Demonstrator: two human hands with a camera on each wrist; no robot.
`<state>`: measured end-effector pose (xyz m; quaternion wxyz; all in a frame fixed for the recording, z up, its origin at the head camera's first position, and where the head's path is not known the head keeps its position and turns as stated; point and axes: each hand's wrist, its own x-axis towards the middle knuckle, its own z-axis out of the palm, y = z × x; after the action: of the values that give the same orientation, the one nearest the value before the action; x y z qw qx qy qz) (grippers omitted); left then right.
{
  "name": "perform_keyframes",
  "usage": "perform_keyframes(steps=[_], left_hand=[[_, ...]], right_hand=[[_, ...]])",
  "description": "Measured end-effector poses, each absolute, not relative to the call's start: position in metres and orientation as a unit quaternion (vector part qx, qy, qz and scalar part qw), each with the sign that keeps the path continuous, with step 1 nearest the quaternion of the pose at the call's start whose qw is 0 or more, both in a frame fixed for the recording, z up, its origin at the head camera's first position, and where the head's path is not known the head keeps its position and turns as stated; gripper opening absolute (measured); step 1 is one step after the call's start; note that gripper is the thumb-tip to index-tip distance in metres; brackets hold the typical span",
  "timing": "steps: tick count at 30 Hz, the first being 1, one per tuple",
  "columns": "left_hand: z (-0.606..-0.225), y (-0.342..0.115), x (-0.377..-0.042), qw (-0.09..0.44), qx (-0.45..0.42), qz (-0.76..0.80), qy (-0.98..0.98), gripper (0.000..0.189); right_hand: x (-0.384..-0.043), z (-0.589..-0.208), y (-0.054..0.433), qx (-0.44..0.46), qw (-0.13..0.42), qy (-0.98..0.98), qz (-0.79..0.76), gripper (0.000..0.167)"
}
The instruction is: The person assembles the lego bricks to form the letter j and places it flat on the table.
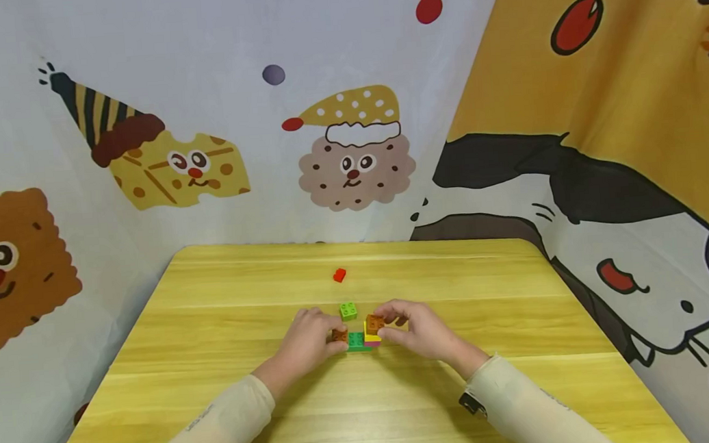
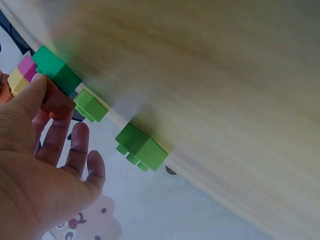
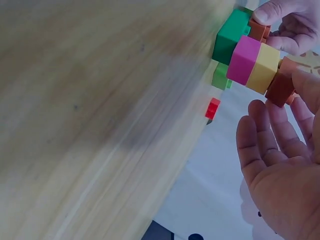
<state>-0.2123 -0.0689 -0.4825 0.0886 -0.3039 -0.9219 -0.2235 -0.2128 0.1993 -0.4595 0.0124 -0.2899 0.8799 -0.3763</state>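
Note:
A green brick (image 1: 356, 340) lies on the table between the hands. My left hand (image 1: 306, 340) pinches an orange-brown brick (image 2: 58, 98) on the green brick's left end. At the right end, a magenta brick (image 3: 244, 60) and a yellow brick (image 3: 263, 68) form a stack. Against the yellow one, my right hand (image 1: 422, 331) pinches a second orange-brown brick (image 1: 375, 324) between thumb and fingers. Its other fingers (image 3: 248, 137) spread loosely below the brick in the right wrist view. Just behind the assembly stands a lime-green brick (image 1: 348, 310) with studs up.
A small red brick (image 1: 340, 275) lies farther back on the wooden table (image 1: 241, 284). The left wrist view shows another light green brick (image 2: 141, 146) apart from the assembly. A printed cloth (image 1: 208, 67) hangs behind the table's far edge.

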Motion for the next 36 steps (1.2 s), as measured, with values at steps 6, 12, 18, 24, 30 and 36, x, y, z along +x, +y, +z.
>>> perform_keyframes(steps=[6, 12, 18, 24, 30, 36], left_hand=[[-0.481, -0.069, -0.212, 0.088, -0.306, -0.223, -0.921, 0.021], [-0.482, -0.07, -0.213, 0.093, -0.305, -0.225, -0.921, 0.022], [-0.483, -0.07, -0.213, 0.093, -0.304, -0.229, -0.92, 0.022], [-0.484, -0.069, -0.213, 0.09, -0.303, -0.232, -0.92, 0.021], [-0.485, -0.069, -0.213, 0.093, -0.302, -0.229, -0.921, 0.02], [-0.485, -0.069, -0.213, 0.097, -0.301, -0.227, -0.921, 0.02]], right_hand=[[-0.211, -0.461, 0.198, -0.272, 0.022, 0.88, -0.389, 0.035], [-0.209, -0.467, 0.195, -0.222, 0.057, 0.858, -0.46, 0.039], [-0.208, -0.477, 0.192, -0.168, 0.128, 0.788, -0.578, 0.045], [-0.208, -0.479, 0.187, -0.144, 0.164, 0.749, -0.625, 0.05], [-0.207, -0.48, 0.185, -0.136, 0.173, 0.752, -0.622, 0.053], [-0.207, -0.479, 0.185, -0.138, 0.179, 0.752, -0.619, 0.053]])
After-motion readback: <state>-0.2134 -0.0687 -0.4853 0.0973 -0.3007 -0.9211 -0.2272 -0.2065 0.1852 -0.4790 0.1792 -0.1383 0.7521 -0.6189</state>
